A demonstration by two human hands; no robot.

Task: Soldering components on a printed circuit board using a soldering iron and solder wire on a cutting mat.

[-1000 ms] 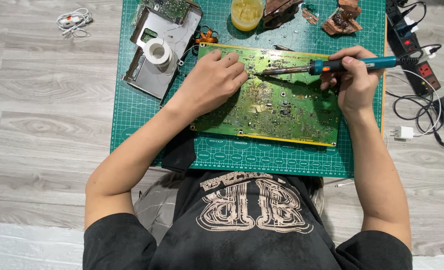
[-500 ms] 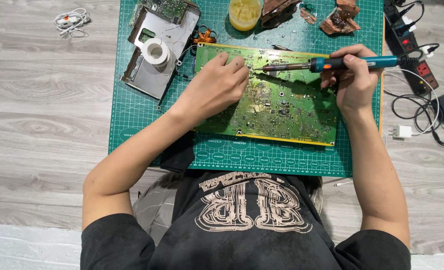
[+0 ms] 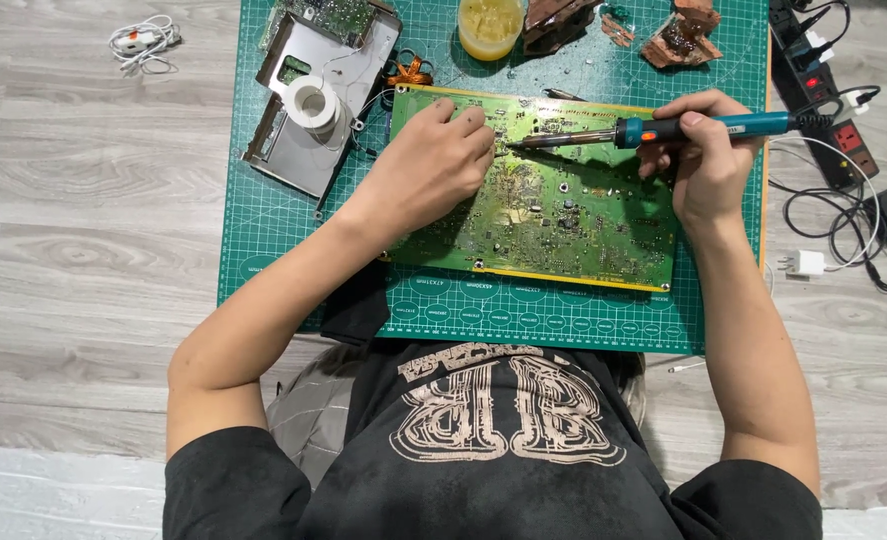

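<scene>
A large green circuit board (image 3: 564,215) lies on a green cutting mat (image 3: 484,310). My left hand (image 3: 434,170) rests on the board's upper left part, fingers curled toward a spot near its top; whether it pinches anything there is too small to tell. My right hand (image 3: 709,160) grips a teal-handled soldering iron (image 3: 664,128) held level over the board. Its metal tip points left and meets the board right beside my left fingertips.
A metal chassis (image 3: 304,120) with a roll of white tape (image 3: 314,100) lies at the mat's upper left. A yellow jar (image 3: 491,25) and brown scraps (image 3: 679,35) sit along the top. A power strip (image 3: 829,110), plugs and cables (image 3: 864,250) lie right, a white cable (image 3: 144,40) far left.
The iron's tip has slid slightly left to meet my left fingertips. Both hands otherwise keep their places on the board.
</scene>
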